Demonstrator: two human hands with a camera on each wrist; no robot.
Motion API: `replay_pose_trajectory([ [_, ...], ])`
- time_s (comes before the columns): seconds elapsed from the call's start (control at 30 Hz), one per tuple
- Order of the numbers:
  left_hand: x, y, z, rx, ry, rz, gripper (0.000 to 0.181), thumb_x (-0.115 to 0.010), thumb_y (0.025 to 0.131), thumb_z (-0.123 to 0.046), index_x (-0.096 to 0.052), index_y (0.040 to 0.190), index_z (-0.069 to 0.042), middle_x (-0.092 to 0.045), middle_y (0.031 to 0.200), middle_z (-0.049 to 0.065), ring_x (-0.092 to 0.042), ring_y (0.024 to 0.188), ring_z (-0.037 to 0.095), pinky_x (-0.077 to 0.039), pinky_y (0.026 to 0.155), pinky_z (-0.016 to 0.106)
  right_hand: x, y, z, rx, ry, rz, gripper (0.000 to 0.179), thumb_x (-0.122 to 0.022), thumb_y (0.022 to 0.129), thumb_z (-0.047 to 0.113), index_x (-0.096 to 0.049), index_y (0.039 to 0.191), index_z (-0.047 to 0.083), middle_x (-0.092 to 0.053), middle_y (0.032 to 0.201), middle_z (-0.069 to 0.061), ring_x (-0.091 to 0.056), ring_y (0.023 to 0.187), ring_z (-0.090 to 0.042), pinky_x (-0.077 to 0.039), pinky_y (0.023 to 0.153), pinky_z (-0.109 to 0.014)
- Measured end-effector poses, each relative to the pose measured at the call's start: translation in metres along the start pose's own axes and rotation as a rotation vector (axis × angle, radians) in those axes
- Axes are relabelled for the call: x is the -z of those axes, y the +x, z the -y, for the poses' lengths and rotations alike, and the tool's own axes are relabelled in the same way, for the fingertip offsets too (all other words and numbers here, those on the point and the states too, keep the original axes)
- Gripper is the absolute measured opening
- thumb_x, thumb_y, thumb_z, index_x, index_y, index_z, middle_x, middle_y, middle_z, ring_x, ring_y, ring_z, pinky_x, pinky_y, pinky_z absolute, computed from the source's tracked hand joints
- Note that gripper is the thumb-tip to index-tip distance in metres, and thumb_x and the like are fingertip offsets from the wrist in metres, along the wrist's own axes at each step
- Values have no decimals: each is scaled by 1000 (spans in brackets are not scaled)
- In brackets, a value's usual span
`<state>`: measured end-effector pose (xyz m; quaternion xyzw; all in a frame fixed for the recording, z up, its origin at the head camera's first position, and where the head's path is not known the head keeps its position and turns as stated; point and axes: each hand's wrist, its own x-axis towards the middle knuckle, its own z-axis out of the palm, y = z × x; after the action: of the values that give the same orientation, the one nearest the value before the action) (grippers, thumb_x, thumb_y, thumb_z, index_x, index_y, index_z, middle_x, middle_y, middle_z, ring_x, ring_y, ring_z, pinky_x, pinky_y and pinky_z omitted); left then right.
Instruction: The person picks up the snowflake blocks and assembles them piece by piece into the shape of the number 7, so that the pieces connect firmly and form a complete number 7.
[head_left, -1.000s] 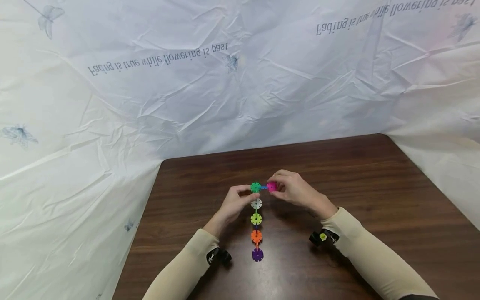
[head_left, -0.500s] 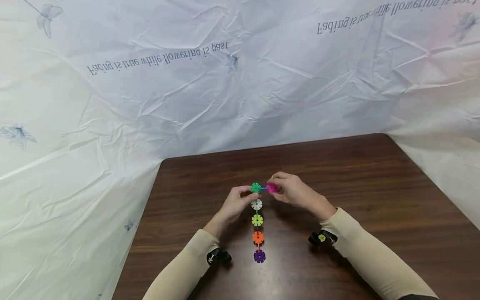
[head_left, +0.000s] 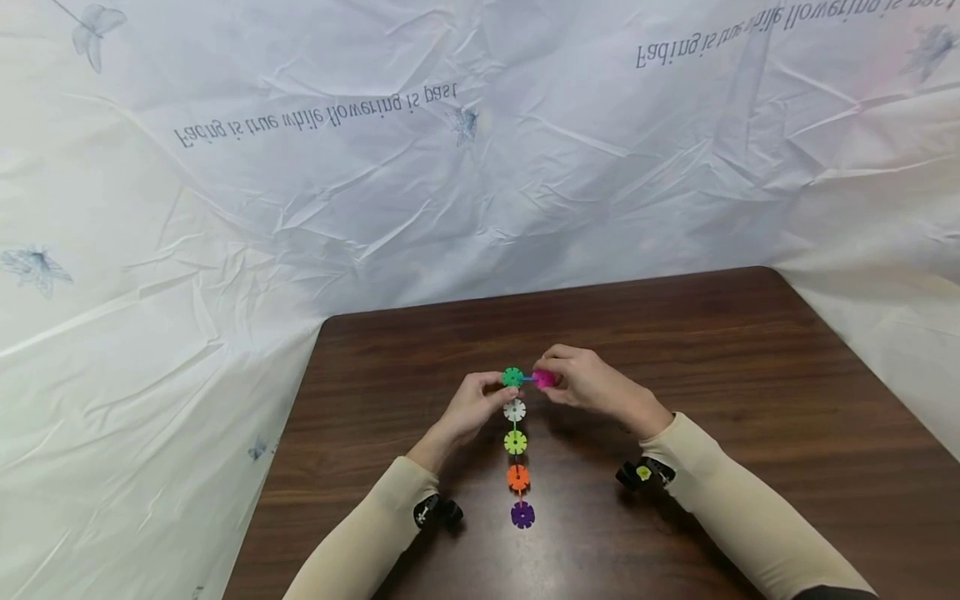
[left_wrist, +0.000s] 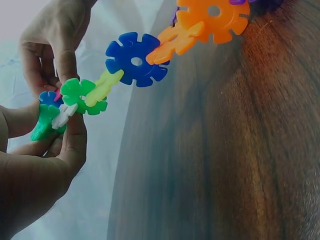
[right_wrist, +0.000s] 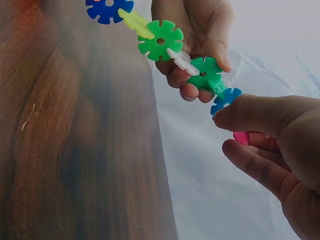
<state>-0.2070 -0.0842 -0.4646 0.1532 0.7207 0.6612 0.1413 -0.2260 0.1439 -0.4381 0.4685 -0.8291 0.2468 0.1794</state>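
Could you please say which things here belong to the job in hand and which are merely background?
In the job: left hand, right hand, chain of notched discs, pink disc.
Background: table, printed sheet, left wrist camera, right wrist camera.

A dark brown table [head_left: 787, 392] (streaked with wood grain) spans the lower centre and right of the frame, far corners rounded.
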Motion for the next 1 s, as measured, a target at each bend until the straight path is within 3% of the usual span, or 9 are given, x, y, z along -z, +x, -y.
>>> replay_pose_trajectory([
  [0.47, -1, 0, 3, 86, -62, 18, 35, -60, 96, -6, -56, 121, 18, -57, 120, 37, -62, 92, 13, -53, 79, 24, -1, -1, 0, -43, -2, 7, 30, -81, 77, 4, -71, 105, 0, -63, 104, -10, -67, 78, -12, -56, 64, -19],
  [0.7, -2, 0, 2, 121, -74, 8, 35, -57, 97, -6, -54, 125, 16, -58, 122, 36, -63, 107, 27, -54, 83, 26, -1, -2, 1, -85, 7, 42, 30, -79, 80, 6, -70, 108, 2, -63, 107, -10, -67, 80, -12, -57, 65, -21],
  [0.93, -3, 2, 2, 117, -88, -8, 35, -61, 96, -8, -56, 120, 17, -68, 102, 10, -61, 86, 9, -52, 74, 22, -1, -3, 1, -92, 31, 48, 31, -78, 81, 5, -70, 110, 1, -62, 109, -11, -67, 81, -14, -58, 65, -26],
  [1.0, -3, 2, 2, 115, -84, -15, 34, -62, 95, -8, -57, 118, 16, -68, 100, 9, -60, 84, 9, -51, 73, 22, -1, -3, 1, -88, 37, 43, 31, -78, 81, 5, -69, 111, 1, -62, 109, -11, -67, 81, -14, -58, 65, -26],
])
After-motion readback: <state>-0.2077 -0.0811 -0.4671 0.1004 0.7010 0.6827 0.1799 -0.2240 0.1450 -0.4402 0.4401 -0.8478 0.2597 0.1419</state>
